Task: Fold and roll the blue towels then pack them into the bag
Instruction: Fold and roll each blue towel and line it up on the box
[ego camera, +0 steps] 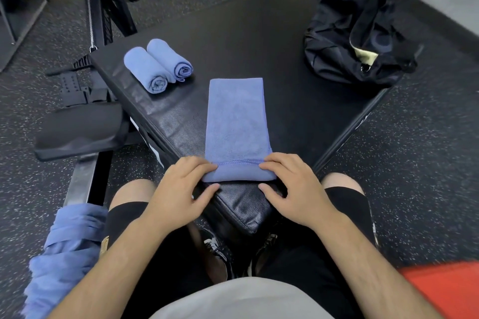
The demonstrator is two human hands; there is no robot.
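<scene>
Right now the person sits at the near corner of a black padded surface (285, 41), knees to either side of that corner. A long towel (237, 122), blue and folded into a narrow strip, lies flat on the surface and runs from the near corner toward the middle. Its near end is turned over on itself into a first low roll, with the stitched hem showing on top.

The left hand (181, 189) grips the left end of that turned-over part. Its fingers are curled over the top and its thumb reaches along the surface just under the fold. The right hand (293, 186) grips the right end the same way, fingers bent over the roll and thumb tip on the surface below it. The two hands are apart, one at each end of the roll.

Two rolled towels (158, 67), also blue, lie side by side and touching near the left edge of the surface, their spiral ends facing the person. A black bag (360, 39) sits slumped on the far right corner of the surface. Its mouth seems to gape a little, showing a pale patch inside, though the dark fabric makes that hard to read.

Off the left side of the surface, beside the person's left leg, lies a crumpled heap of loose towels (64, 248). A speckled rubber floor (414, 163) surrounds the surface.
</scene>
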